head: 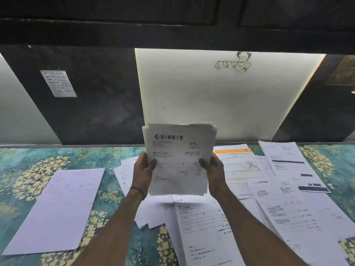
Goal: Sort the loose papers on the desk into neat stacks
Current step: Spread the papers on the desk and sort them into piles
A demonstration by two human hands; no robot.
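I hold a bundle of printed papers [178, 158] upright above the desk, its top sheet bearing a blue logo. My left hand [143, 169] grips its left edge and my right hand [213, 170] grips its right edge, thumbs on the front. A neat stack of papers [57, 210] lies flat on the left of the desk. Loose sheets [284, 189] lie overlapping across the middle and right, one with an orange header [233, 151]. More sheets are partly hidden under my arms.
The desk [28, 164] has a teal cloth with yellow flowers. Behind it stands a dark wall with a lit white panel [211, 96] bearing a small sketch [234, 62], and a taped note [58, 83] at the left.
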